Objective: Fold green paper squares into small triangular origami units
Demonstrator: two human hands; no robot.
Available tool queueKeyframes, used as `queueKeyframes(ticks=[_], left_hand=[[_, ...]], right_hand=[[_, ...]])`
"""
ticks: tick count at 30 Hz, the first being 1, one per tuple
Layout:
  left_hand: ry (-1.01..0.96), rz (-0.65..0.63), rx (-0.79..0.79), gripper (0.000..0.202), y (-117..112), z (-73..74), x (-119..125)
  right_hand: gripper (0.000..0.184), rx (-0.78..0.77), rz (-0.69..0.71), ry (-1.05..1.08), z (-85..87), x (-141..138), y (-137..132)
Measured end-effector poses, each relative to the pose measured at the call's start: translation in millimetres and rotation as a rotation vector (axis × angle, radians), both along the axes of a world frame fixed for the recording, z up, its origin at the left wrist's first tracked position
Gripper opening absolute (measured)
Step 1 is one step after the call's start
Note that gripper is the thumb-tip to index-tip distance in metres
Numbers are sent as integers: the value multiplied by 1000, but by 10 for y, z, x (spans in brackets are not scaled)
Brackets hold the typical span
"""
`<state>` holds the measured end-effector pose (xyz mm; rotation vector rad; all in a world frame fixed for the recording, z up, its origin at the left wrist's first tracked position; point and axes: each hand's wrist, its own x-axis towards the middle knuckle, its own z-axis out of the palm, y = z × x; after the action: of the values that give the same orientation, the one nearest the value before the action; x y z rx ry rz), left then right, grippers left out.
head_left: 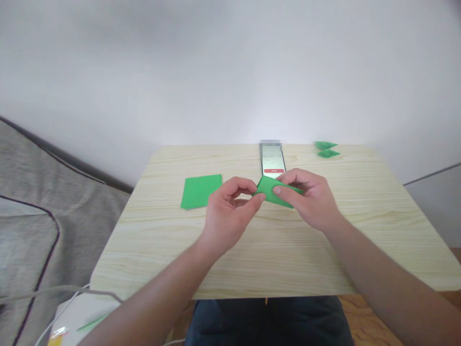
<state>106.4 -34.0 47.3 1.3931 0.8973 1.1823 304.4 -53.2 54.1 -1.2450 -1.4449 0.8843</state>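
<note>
Pale wood table [273, 250] against a blank white wall, grey cushion off to the left. Pinching a folded green paper [275, 193] just above the tabletop — left hand [228, 211] closed on its left tip, right hand [309, 199] gripping the right side, thumb on top. Risking, by judgement, a skewed crease or a tear if the pinches are pulling unevenly. Lying further out: green stack [200, 191], phone [272, 161], two folded pieces [327, 149] — well apart.
</note>
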Motion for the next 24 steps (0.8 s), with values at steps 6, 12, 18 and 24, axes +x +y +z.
queueKeyframes(ticks=[6, 12, 18, 24], left_hand=[[-78, -60, -20, 22, 46, -36, 17], [-19, -56, -128, 25, 36, -155, -33], [31, -22, -85, 20, -22, -196, -38], [121, 16, 7, 16, -54, -210, -1]], right_hand=[[14, 76, -75, -49, 39, -1, -47], [15, 38, -34, -59, -24, -29, -136], [13, -14, -74, -80, -71, -30, -147], [11, 12, -108, -97, -68, -68, -121]])
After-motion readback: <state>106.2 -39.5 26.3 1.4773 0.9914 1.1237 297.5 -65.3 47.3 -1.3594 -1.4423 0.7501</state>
